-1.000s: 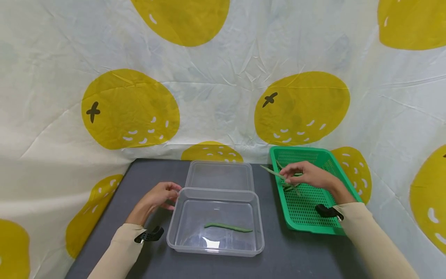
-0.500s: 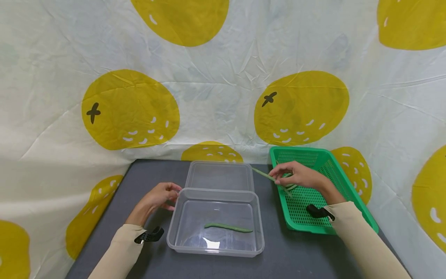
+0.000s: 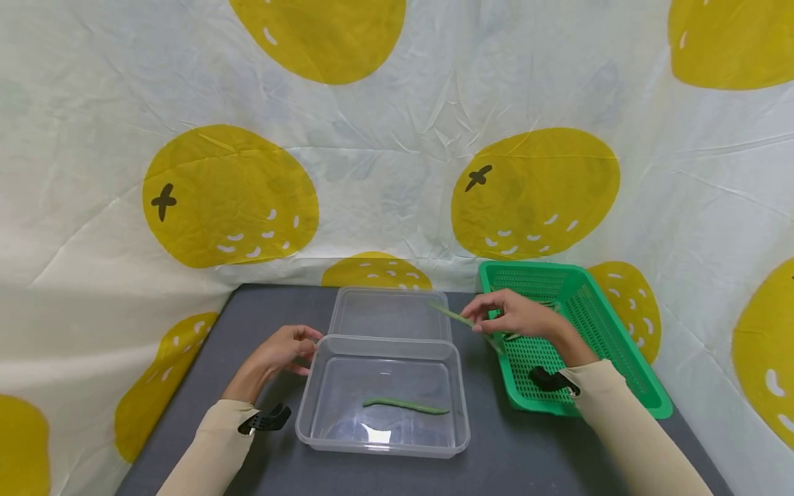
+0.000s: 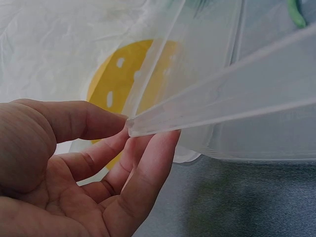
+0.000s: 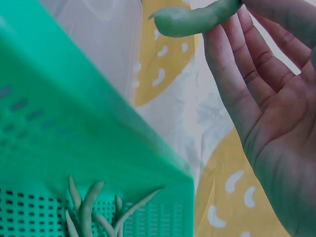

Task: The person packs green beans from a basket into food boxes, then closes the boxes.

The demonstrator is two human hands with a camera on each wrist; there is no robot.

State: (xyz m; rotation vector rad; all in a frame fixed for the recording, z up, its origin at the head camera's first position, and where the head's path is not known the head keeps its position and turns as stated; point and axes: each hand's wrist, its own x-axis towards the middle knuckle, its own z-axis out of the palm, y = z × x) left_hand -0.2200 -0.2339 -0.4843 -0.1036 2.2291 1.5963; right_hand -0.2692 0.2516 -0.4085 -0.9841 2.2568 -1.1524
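My right hand (image 3: 517, 318) pinches a green bean (image 3: 453, 315) over the left rim of the green basket (image 3: 626, 344). In the right wrist view the held bean (image 5: 185, 20) sticks out past the fingertips. Several more green beans (image 5: 88, 210) lie at the bottom of that basket. At the left, my left hand (image 3: 282, 353) grips the rim of a clear plastic container (image 3: 378, 446). The left wrist view has the thumb on the container's rim (image 4: 173, 116) near a corner and fingers beneath it. A single green bean (image 3: 406, 405) lies inside the container.
A clear lid (image 3: 387, 313) lies flat right behind the container. The dark grey table (image 3: 496, 455) ends at a white curtain (image 3: 384, 172) printed with yellow fruit. The basket stands at the table's right side.
My right hand has moved left with the green bean, from over the basket's inside to its left rim. The bean's far tip now overlaps the lid. My left hand holds its place.
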